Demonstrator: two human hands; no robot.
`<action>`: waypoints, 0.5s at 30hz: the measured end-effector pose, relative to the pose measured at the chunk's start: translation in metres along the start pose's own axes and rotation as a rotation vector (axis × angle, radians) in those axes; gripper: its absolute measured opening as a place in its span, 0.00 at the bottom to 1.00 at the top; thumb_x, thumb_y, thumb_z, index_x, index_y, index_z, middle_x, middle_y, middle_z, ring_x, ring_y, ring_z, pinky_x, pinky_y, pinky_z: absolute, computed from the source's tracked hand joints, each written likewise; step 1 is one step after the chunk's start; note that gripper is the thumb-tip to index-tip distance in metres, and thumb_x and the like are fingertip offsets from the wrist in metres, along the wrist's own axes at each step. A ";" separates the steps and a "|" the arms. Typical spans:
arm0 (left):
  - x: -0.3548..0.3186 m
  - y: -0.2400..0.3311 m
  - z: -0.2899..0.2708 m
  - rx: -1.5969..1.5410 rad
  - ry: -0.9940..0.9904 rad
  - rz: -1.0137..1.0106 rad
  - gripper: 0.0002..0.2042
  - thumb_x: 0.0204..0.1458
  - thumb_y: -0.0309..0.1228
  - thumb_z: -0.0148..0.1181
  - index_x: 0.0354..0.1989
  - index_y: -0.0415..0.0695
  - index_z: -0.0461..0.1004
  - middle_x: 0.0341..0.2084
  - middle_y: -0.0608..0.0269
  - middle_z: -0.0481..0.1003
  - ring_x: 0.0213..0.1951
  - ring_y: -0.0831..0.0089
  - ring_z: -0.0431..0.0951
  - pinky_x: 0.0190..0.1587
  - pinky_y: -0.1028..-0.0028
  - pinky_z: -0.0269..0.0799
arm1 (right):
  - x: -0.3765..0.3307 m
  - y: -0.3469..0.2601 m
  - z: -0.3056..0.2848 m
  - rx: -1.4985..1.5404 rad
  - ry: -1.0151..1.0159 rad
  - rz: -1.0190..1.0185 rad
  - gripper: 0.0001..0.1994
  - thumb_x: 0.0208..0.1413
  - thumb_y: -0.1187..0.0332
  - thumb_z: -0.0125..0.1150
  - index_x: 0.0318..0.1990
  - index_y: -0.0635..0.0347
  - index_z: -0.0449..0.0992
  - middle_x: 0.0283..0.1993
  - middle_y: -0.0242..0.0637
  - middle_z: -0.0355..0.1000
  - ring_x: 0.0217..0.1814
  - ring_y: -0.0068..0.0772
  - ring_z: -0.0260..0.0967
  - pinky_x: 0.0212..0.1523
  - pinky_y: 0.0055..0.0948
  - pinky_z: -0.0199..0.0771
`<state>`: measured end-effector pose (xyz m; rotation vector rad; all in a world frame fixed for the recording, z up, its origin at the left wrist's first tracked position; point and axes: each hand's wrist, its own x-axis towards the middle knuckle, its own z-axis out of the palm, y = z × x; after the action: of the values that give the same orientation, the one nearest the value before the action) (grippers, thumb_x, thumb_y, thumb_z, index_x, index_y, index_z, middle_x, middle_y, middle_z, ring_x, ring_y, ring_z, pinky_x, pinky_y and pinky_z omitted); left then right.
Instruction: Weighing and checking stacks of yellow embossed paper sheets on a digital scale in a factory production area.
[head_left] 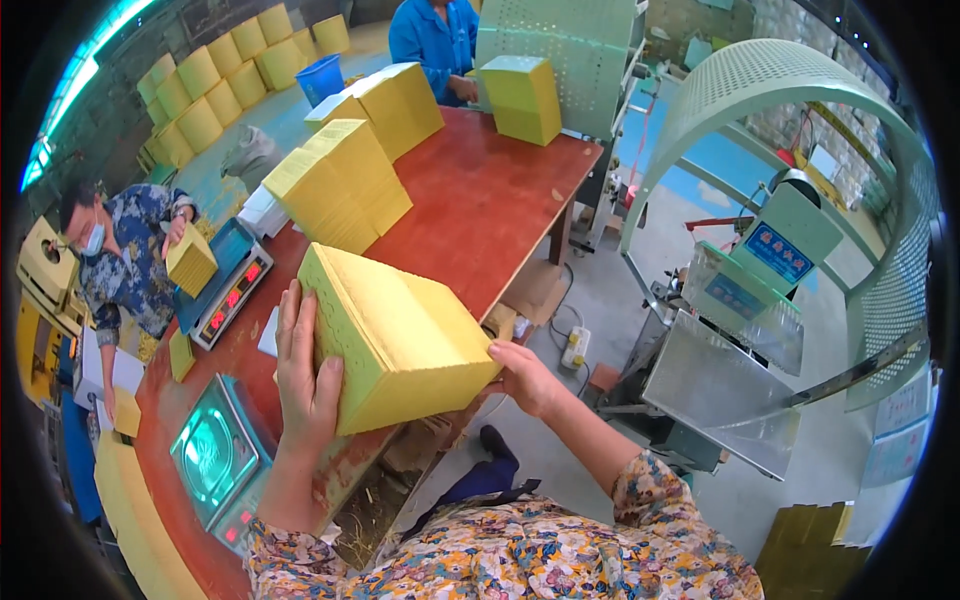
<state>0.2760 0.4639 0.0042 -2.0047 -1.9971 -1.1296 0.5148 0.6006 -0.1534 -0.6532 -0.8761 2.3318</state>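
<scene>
A thick block of stacked yellow paper sheets (pixel 410 345) is held tilted over the near edge of the red table (pixel 470 190). My left hand (pixel 308 365) presses against its left face, fingers stretched upward along it. At the opposite end, my right hand (pixel 525 380) grips the lower right corner, thumb on top; its other fingers are partly hidden behind the paper. Left of my left forearm, a scale with a shiny pan (pixel 215 450) sits on the table. Just beyond the held block, another tall yellow paper stack (pixel 340 185) stands on the tabletop.
A co-worker in a camouflage jacket (pixel 135 250) handles a yellow block by a second scale (pixel 232 298). Another person in blue (pixel 432 45) stands across the table near a yellow stack (pixel 522 100). A machine with a curved perforated guard (pixel 790 80) stands right. Yellow bundles (pixel 225 100) line the back.
</scene>
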 end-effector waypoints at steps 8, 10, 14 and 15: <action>0.074 -0.082 0.092 -0.022 0.142 -0.050 0.30 0.57 0.36 0.48 0.67 0.35 0.58 0.69 0.41 0.52 0.72 0.46 0.48 0.72 0.54 0.40 | 0.137 -0.061 -0.054 -0.195 0.077 0.099 0.19 0.60 0.58 0.56 0.52 0.62 0.72 0.49 0.40 0.71 0.52 0.40 0.71 0.49 0.45 0.79; 0.105 -0.092 0.114 0.000 0.136 -0.037 0.31 0.56 0.36 0.50 0.68 0.36 0.58 0.69 0.40 0.53 0.71 0.44 0.49 0.71 0.53 0.42 | 0.166 -0.077 -0.074 -0.150 0.049 0.032 0.19 0.59 0.59 0.55 0.51 0.62 0.72 0.49 0.42 0.72 0.53 0.42 0.71 0.50 0.45 0.78; 0.171 -0.110 0.160 0.030 0.150 -0.034 0.30 0.58 0.38 0.51 0.67 0.35 0.58 0.68 0.37 0.53 0.70 0.40 0.49 0.70 0.51 0.45 | 0.222 -0.122 -0.104 -0.251 0.076 0.070 0.24 0.60 0.53 0.48 0.56 0.60 0.72 0.54 0.42 0.74 0.55 0.42 0.72 0.56 0.48 0.73; 0.188 -0.112 0.172 0.046 0.155 -0.032 0.30 0.59 0.40 0.51 0.67 0.35 0.58 0.67 0.36 0.53 0.69 0.38 0.49 0.69 0.50 0.47 | 0.233 -0.133 -0.110 -0.250 0.080 0.070 0.24 0.60 0.53 0.48 0.56 0.60 0.72 0.54 0.42 0.74 0.55 0.42 0.72 0.56 0.48 0.73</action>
<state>0.2244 0.7286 -0.0639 -1.8105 -1.9659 -1.1943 0.4558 0.8827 -0.1892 -0.8868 -1.1344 2.2589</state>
